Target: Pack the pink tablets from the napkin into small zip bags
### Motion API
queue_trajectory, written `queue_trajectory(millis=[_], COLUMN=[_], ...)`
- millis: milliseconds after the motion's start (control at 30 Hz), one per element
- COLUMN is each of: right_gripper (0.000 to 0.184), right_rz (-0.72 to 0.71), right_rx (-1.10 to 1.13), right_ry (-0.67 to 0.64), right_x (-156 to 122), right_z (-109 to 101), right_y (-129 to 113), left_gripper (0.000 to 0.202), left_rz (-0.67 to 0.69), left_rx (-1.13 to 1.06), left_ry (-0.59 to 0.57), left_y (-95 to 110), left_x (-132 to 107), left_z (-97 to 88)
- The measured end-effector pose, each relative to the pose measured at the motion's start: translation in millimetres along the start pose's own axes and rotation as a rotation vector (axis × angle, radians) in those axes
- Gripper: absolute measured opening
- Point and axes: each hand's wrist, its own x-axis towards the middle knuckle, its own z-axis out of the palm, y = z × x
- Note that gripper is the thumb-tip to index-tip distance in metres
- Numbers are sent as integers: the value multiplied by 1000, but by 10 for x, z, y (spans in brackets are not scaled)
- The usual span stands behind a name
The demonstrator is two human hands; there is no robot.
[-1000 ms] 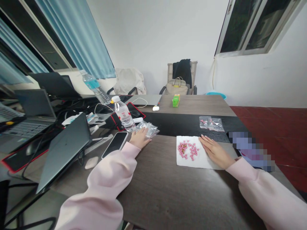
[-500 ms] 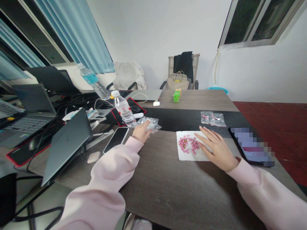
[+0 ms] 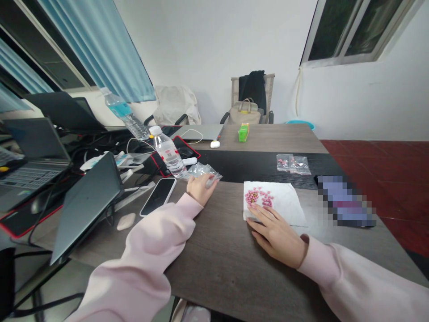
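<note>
The left hand (image 3: 201,190) lies on a crumpled clear plastic bag (image 3: 204,171) with its fingers curled slightly over it, but I cannot tell whether they are pinching it. The right hand (image 3: 276,237) is open and grasps nothing. Its fingers (image 3: 256,214) rest on the near left corner of a paper towel (image 3: 284,201), which lies flat on the dark wooden table (image 3: 234,277), towards the table's right side.

Pink tablets (image 3: 259,197) sit in a loose cluster on the far left part of the towel, with a few brownish pieces (image 3: 252,196) among them. Beyond the towel, two small plastic bags (image 3: 291,164) holding pink tablets lie on a black strip (image 3: 241,167) across the table. A pixelated device (image 3: 345,201) lies by the table's right edge.

A phone (image 3: 158,197) lies just beside the left hand, and a water bottle (image 3: 167,156) stands just past the bag. An open laptop (image 3: 85,205) stands along the table's left edge. A green box (image 3: 244,133) and a white earbud case (image 3: 215,144) sit towards the far end.
</note>
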Motion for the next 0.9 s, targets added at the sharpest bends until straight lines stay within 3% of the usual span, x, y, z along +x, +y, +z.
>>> queue_trajectory(millis=[133,233,367,467,667,900], right_gripper=[28,27,26,20,7,6], right_rz=[23,73,164,225,358,351], right_rx=[50,184,410,544,759,851], right_ry=[28,158,340,399,445,470], right_x=[40,82,115,114,122,112], right_z=[-28,-77,-123,-117,-59,-31], right_y=[-1,-7,-52,-100,-126,-159], left_gripper=[17,15,17,21,20,25], left_rz=[106,270,478,578,595,577], left_rx=[-50,-78,-128,-151,-219,-239], left_ry=[139,276,322,312,377,335], left_y=[178,408,730,886,1018,1017], left_x=[-45,-153,-356,-458,-482,-534], left_z=[-82,-217,-339,-341,-292,-200])
